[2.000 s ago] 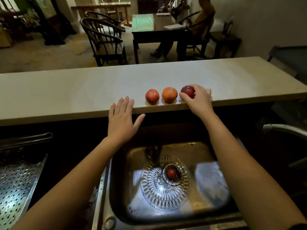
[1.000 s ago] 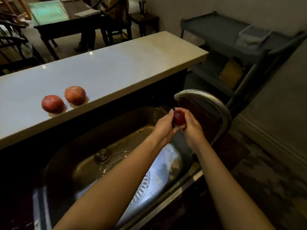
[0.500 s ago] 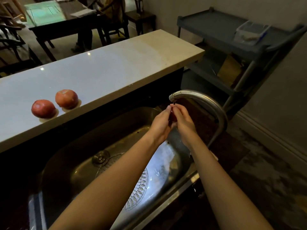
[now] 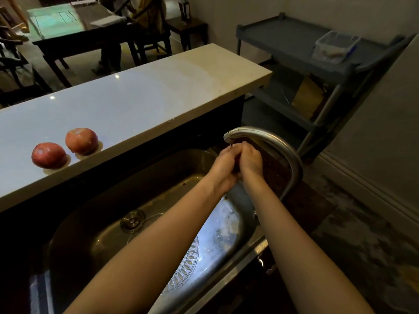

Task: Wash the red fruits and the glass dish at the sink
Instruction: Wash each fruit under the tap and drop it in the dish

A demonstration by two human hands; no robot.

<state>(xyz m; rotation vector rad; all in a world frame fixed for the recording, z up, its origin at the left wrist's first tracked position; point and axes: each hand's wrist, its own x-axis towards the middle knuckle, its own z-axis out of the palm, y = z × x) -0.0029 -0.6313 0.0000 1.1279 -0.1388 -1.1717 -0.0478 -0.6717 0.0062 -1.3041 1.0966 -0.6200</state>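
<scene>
My left hand (image 4: 223, 167) and my right hand (image 4: 250, 160) are cupped together right under the spout of the curved steel tap (image 4: 269, 139), over the right end of the sink (image 4: 95, 214). They close around a dark red fruit that is almost wholly hidden between the palms. Two red fruits stay on the pale counter near its front edge: one (image 4: 48, 155) at the left and one (image 4: 81, 140) beside it. The cut-glass dish (image 4: 187, 266) lies on the sink floor, mostly covered by my left forearm.
The sink drain (image 4: 132, 220) sits left of the dish. A grey utility cart (image 4: 317, 71) with a clear plastic tub (image 4: 335, 46) stands beyond the counter's right end. A dark dining table (image 4: 68, 26), chairs and a seated person are behind the counter.
My right hand took the third fruit off the counter and carried it to the tap. Both hands have since closed tighter round it, hiding it. The view swung to the right.
</scene>
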